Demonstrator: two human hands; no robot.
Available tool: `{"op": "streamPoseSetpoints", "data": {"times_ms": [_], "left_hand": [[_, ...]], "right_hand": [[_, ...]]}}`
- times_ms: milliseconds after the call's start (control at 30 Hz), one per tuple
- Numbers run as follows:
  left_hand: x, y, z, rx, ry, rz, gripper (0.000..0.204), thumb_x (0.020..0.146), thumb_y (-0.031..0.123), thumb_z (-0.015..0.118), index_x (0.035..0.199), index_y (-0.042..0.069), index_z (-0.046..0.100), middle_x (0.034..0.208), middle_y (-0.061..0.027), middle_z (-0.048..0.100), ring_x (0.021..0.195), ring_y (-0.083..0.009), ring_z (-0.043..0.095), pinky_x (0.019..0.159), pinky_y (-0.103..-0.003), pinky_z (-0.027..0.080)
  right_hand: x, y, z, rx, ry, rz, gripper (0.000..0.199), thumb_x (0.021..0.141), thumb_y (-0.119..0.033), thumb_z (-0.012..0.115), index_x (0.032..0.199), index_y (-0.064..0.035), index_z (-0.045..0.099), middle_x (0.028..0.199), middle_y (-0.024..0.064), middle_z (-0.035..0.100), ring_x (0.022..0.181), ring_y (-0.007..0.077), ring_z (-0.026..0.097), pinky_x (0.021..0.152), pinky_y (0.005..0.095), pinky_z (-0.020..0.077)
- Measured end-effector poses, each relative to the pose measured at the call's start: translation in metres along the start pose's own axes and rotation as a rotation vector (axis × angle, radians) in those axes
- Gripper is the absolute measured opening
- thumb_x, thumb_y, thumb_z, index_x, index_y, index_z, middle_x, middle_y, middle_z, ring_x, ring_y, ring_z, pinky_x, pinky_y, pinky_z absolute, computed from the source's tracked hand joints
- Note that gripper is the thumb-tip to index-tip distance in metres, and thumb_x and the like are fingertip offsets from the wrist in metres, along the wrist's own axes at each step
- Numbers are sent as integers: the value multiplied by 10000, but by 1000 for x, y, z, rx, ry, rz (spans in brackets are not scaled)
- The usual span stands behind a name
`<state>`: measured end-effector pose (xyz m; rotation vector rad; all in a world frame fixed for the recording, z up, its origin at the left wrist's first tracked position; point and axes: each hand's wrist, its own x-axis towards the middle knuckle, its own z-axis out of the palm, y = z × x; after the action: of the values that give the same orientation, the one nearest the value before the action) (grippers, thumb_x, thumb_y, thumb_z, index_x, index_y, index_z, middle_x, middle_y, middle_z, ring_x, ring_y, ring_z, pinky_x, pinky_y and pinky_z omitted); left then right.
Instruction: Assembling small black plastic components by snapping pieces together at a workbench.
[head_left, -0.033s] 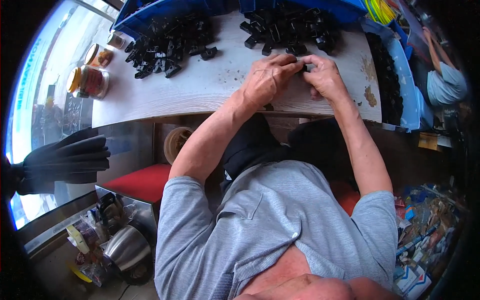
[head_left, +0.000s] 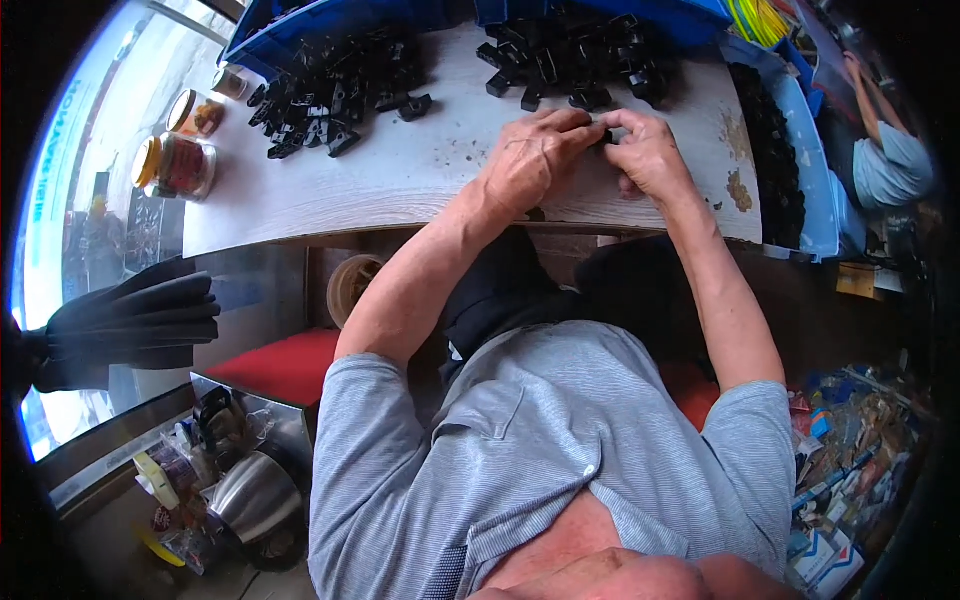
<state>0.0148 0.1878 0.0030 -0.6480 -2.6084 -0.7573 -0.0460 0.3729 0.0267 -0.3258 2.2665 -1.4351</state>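
Note:
Above the near part of the white worktable [head_left: 400, 205], my left hand [head_left: 535, 160] and my right hand [head_left: 648, 155] meet at the fingertips. Between them shows a bit of a small black plastic part [head_left: 608, 136], mostly hidden by fingers. My left hand is closed, its fingers bent over toward the part. The thumb and forefinger of my right hand pinch at it from the other side. Just beyond my fingers lies a pile of black plastic parts [head_left: 545, 65]. A second pile of similar black parts [head_left: 340, 95] spreads over the table's left half.
Blue bins [head_left: 330, 27] line the table's far edge. On the right, a light blue bin [head_left: 815, 190] holds more black parts. Jars [head_left: 185, 165] stand at the left. A metal kettle [head_left: 255, 495] sits low at left; another person [head_left: 890, 165] is at far right.

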Motion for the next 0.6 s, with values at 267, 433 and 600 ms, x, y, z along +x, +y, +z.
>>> {"op": "streamPoseSetpoints", "data": {"times_ms": [267,433,600], "left_hand": [[-9,6,7,155,99,36,527,835,33,628,1355,110,607,1308,-106,636,1129,-295,637,960,-393,523],[-11,12,4,153,71,12,528,846,65,619,1371,99,586,1314,-110,631,1136,-287,629,966,-402,511],[-17,16,4,173,79,-17,515,874,79,599,1388,109,569,1296,-93,635,1132,-298,623,938,-410,524]], "right_hand": [[-2,-5,2,-35,11,18,357,813,-7,659,1169,-21,678,599,24,597,435,116,550,394,301,465],[0,-2,2,-70,32,-7,320,819,-16,660,1137,-44,686,596,16,579,434,115,537,394,302,436],[0,-2,2,-133,6,-10,319,808,-18,661,1122,-62,693,613,28,589,444,123,549,406,297,436]]}}
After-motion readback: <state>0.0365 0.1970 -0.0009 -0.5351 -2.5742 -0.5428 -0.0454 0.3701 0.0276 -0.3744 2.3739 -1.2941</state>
